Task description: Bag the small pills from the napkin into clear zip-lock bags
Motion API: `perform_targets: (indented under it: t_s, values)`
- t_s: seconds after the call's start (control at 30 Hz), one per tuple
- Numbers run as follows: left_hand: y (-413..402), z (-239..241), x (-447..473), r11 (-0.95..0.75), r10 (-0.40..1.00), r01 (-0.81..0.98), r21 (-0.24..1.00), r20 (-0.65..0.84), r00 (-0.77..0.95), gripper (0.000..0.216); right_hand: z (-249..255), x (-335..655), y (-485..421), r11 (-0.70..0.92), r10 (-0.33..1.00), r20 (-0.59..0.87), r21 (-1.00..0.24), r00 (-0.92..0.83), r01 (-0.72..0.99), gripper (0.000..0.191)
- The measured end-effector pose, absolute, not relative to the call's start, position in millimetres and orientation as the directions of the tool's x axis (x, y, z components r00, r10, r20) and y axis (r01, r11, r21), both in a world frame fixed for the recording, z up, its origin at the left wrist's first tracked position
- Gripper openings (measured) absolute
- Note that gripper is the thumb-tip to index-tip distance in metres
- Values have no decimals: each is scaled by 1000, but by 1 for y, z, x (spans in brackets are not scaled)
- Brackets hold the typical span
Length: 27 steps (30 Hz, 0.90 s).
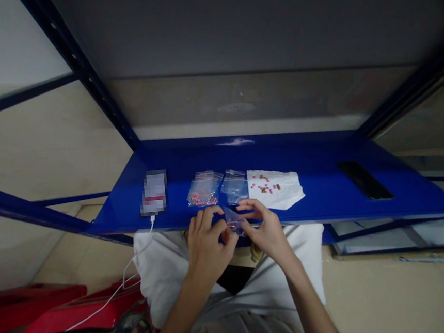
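Small bag (234,220) pinched by two hands (207,243) (265,228); two more bags (204,189) (234,186) behind.

Blue metal shelf (326,199), grey board (252,24) above; beige floor (373,298) (red object (65,325) left).

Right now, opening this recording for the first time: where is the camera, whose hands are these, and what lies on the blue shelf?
No machine here: one camera, worn on a person's head, looks down at their own bare hands. The left hand and right hand together hold a small clear bag at the front edge of the blue shelf. On it, from left: a blurred-out device on a white cable, a clear bag of pink pieces, more clear bags, a white sheet with loose pink and brown pieces, and a dark flat object far right.
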<state>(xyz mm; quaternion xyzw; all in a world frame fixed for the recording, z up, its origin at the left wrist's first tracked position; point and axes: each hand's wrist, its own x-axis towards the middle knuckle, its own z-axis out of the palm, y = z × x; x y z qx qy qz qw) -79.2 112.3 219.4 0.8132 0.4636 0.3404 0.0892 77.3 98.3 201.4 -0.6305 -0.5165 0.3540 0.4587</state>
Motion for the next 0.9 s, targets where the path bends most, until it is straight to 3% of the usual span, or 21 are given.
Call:
perform_targets:
  t_s: [0.1,0.2,0.27,0.37,0.5,0.63,0.77,0.9]
  values:
    - [121,233,-73,-603,794,592,534,466,389,14,198,85,95,-99,995,-99,-995,16,9,50]
    - [135,243,-58,-638,769,484,600,455,449,17,188,92,93,-191,981,-168,-930,-99,-313,59]
    - [147,242,-45,-659,733,381,648,443,516,20,179,98,93,-244,968,-245,-856,-58,-456,59]
    - [165,226,-26,-675,673,244,696,445,591,24,166,110,95,-234,917,-371,-797,146,-556,41]
    - [179,193,-3,-575,775,359,735,350,526,19,156,141,98,-99,792,-363,-870,491,-484,42]
    - [180,173,27,-514,812,382,768,292,505,40,157,178,107,-48,697,-246,-953,674,-298,44]
    - [180,163,61,-635,721,356,686,359,593,53,166,203,116,-89,686,-99,-995,721,-51,54]
    - [181,152,82,-650,720,413,638,343,603,54,171,211,120,-152,754,-38,-982,655,117,61]
